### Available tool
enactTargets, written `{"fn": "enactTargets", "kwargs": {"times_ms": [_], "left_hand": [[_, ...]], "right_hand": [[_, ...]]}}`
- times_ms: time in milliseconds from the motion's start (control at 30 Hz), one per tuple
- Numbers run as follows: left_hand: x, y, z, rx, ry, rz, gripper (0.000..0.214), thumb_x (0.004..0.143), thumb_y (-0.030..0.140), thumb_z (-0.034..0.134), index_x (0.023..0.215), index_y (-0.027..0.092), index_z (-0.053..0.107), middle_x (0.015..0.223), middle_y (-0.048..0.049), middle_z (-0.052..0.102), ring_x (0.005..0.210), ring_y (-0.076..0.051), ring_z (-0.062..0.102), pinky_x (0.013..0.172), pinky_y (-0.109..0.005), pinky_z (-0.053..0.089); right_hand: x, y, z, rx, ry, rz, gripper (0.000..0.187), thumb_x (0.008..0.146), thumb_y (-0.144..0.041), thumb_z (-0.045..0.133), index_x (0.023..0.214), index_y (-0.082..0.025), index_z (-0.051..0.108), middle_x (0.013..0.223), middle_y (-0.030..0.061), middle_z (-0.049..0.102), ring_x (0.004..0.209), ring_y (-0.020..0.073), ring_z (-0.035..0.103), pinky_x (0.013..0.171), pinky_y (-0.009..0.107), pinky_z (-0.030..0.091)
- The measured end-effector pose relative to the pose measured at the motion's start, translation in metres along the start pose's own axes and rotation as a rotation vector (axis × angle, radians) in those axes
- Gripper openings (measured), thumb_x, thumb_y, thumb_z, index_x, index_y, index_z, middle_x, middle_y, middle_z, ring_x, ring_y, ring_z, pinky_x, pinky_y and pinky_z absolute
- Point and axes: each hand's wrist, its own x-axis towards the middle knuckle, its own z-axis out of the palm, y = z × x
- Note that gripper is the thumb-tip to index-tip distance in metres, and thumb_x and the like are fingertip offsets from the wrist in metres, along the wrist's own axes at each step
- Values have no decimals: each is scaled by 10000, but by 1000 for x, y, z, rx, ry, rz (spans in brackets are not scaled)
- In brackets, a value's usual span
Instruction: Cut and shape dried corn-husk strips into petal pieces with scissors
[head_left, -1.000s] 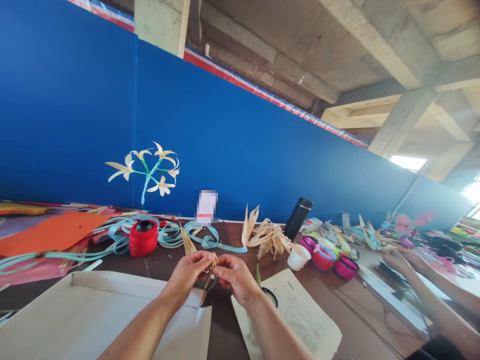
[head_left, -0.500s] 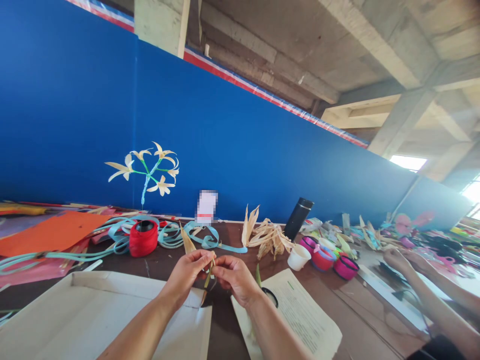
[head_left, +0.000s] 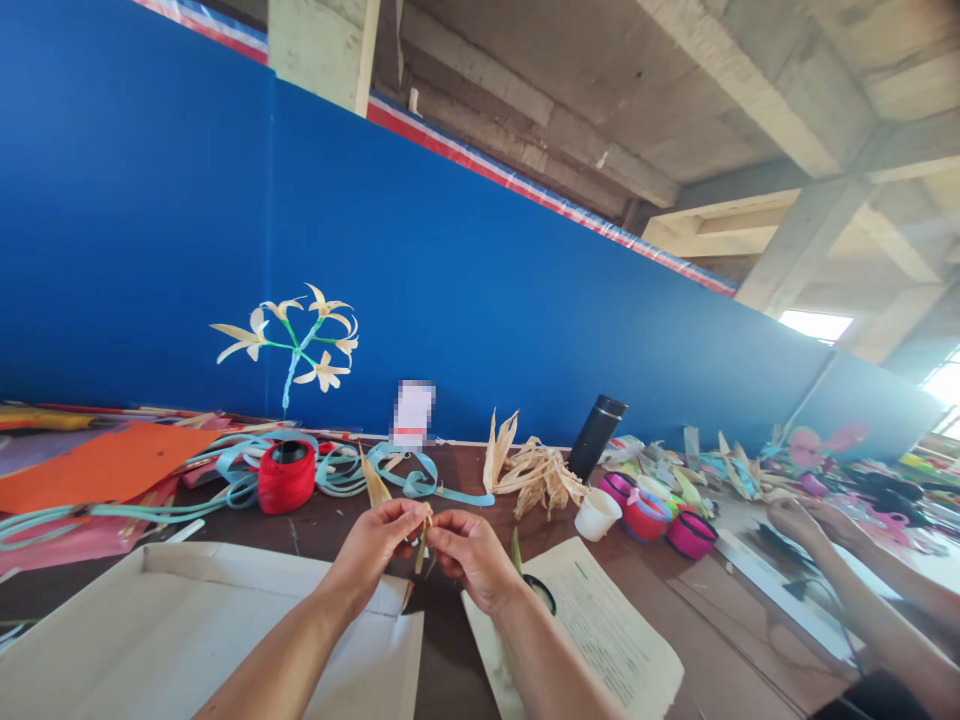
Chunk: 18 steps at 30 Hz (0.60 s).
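Note:
My left hand [head_left: 373, 545] and my right hand [head_left: 471, 556] meet over the brown table [head_left: 675, 620], both pinched on a thin yellow-green husk strip [head_left: 421, 548] that hangs down between the fingertips. A flattened cardboard sheet [head_left: 187, 620] lies under my left forearm. Beneath my right wrist are a printed paper [head_left: 615, 630] and a dark round object [head_left: 541, 590], partly hidden. A red ribbon spool [head_left: 286, 476] stands just beyond my left hand among loose light-blue ribbon [head_left: 405, 478].
A pile of dried husks [head_left: 532, 472], a black flask [head_left: 595, 436], a white cup [head_left: 598, 514] and pink and red spools [head_left: 690, 534] sit to the right. Another person's hands [head_left: 795, 518] work at far right. Orange paper [head_left: 105, 462] lies left; a husk flower sprig [head_left: 296, 345] stands against the blue wall.
My fingertips have shifted slightly on the husk strip, which now hangs a little straighter. Nothing else has moved.

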Motion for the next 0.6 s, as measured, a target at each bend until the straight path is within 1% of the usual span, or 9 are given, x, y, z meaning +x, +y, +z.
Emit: {"fn": "enactTargets", "kwargs": {"times_ms": [200, 467, 600], "left_hand": [[-1, 2, 3, 26, 12, -1, 315, 634, 465, 639, 616, 160, 564, 621, 14, 529, 558, -94, 456, 511, -189, 337], [0, 0, 2, -5, 3, -8, 269, 643, 408, 652, 607, 155, 568, 604, 25, 515, 540, -71, 428, 495, -172, 323], [0, -1, 1, 10, 0, -4, 258, 651, 403, 646, 628, 151, 591, 605, 24, 520, 527, -67, 422, 495, -175, 323]], "right_hand": [[0, 0, 0, -25, 22, 7, 298, 591, -371, 747, 715, -132, 621, 528, -56, 473, 421, 34, 331, 402, 189, 164], [0, 0, 0, 1, 12, 22, 296, 588, -367, 749, 719, -134, 624, 540, -55, 480, 421, 31, 332, 405, 190, 168], [-1, 0, 0, 6, -3, 9, 272, 612, -352, 740, 717, -129, 624, 536, -54, 472, 426, 32, 327, 405, 187, 167]]}}
